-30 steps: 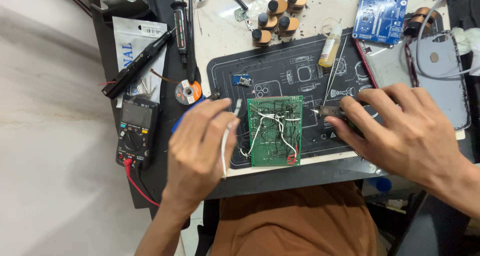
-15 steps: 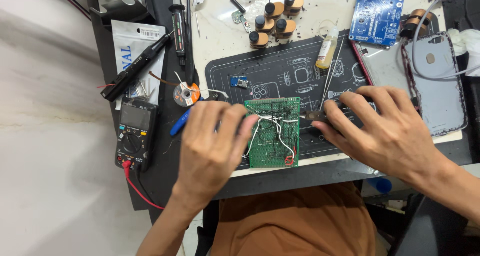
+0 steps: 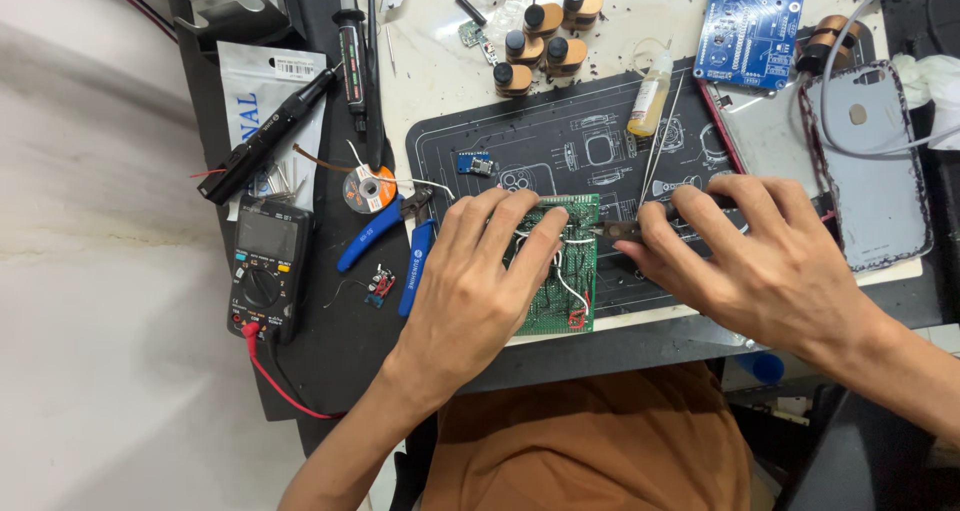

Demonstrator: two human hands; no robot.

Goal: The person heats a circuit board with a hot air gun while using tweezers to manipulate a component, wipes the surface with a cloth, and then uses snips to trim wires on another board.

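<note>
Centrally, a green board (image 3: 562, 266) lies on the dark mat (image 3: 560, 141) at the desk's near edge, white wires looped across its face. Left hand (image 3: 478, 291) rests flat on the board's left half, fingers (image 3: 540, 239) spread and pressing down, not closed around anything. Right hand (image 3: 760, 261) sits just right of the board, fingers curled shut on a small dark tool (image 3: 622, 233) whose tip touches the board's upper right edge; what kind of tool it is cannot be told.

Left of the mat: blue-handled cutters (image 3: 385, 246), a solder-wick reel (image 3: 368, 188), a black multimeter (image 3: 266, 269) with a red lead, a black pen-shaped iron (image 3: 265, 141) lying across a white packet (image 3: 262, 101).

Behind the mat: a cluster of tan, black-capped cylinders (image 3: 545, 36), a small yellow bottle (image 3: 648, 96), a blue circuit board (image 3: 752, 26). A tiny blue module (image 3: 474, 163) lies on the mat's upper left. Far right, a grey phone back (image 3: 865, 161) with a grey cable over it.
</note>
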